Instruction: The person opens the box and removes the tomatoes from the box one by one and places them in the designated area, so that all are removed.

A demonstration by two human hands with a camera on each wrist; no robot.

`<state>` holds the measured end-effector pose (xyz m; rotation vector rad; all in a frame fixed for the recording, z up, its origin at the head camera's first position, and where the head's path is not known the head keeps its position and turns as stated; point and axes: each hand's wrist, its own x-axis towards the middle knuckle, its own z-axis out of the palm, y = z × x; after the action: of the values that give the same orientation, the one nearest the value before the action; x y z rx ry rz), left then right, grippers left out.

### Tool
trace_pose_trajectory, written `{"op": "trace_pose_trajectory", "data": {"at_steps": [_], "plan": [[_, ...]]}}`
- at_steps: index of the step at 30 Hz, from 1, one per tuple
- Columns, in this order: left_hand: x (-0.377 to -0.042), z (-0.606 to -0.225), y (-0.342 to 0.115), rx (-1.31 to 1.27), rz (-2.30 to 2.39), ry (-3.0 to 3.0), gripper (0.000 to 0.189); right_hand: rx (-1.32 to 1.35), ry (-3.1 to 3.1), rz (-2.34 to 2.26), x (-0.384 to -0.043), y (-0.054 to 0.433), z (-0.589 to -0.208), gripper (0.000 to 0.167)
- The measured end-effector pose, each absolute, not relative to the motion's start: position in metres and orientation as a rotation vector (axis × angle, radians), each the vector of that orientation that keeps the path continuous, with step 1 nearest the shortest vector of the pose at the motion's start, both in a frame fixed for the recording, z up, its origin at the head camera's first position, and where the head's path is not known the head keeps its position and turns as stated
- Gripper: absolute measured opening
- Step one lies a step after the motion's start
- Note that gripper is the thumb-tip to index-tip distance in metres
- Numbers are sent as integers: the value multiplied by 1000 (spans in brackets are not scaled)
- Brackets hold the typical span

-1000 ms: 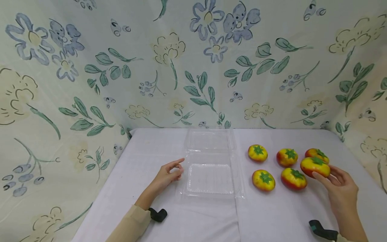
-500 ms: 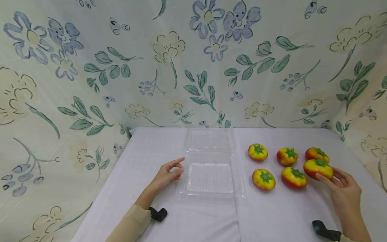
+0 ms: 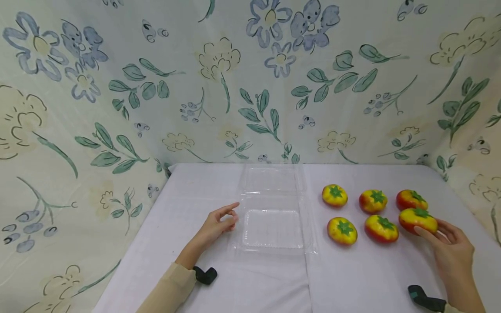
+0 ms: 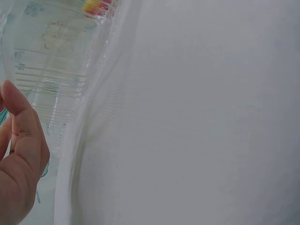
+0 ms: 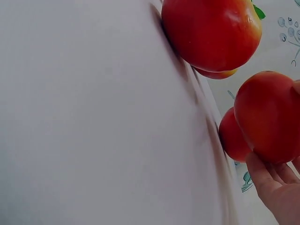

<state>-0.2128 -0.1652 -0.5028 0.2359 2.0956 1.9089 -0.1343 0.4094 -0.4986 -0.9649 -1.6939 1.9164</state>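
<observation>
A persimmon (image 3: 415, 221), yellow and red with a green leafy top, is gripped by my right hand (image 3: 454, 250) at the right of the table. In the right wrist view the thumb and fingertips press on the red side of this persimmon (image 5: 269, 117), which looks slightly raised off the cloth. Several other persimmons lie to its left and behind it, among them a near one (image 3: 381, 229) and a far one (image 3: 411, 199). My left hand (image 3: 215, 225) holds nothing; its index fingertip reaches the left edge of an opened clear plastic box (image 3: 272, 228). Whether it touches cannot be told.
The box's lid (image 3: 271, 179) lies folded back behind its base. White cloth (image 3: 270, 282) with a crease covers the table. A floral curtain (image 3: 219, 100) hangs along the back and sides.
My right hand has drifted a little right and toward me with the persimmon in its grip. My left hand, the box and the other persimmons stay in place; the head view tilts slightly.
</observation>
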Motion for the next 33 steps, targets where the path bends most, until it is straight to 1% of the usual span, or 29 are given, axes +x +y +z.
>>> {"op": "trace_pose_trajectory", "data": {"at_steps": [3, 9, 15, 26, 29, 33], "plan": [[-214, -504, -165, 236, 1903, 2104, 54, -970, -1661, 1934, -135, 412, -501, 76], [-214, -504, -165, 232, 1907, 2101, 53, -1073, -1752, 1873, -137, 413, -499, 87], [-213, -503, -165, 220, 1908, 2104, 52, -1145, -1772, 1871, -137, 416, -504, 90], [-213, -502, -164, 222, 1913, 2097, 53, -1159, -1731, 1950, -134, 421, -507, 94], [-213, -502, -165, 233, 1907, 2098, 54, -1162, -1702, 1986, -132, 420, -506, 91], [-213, -502, -165, 239, 1905, 2098, 54, -1140, -1652, 2028, -134, 423, -507, 93]]}}
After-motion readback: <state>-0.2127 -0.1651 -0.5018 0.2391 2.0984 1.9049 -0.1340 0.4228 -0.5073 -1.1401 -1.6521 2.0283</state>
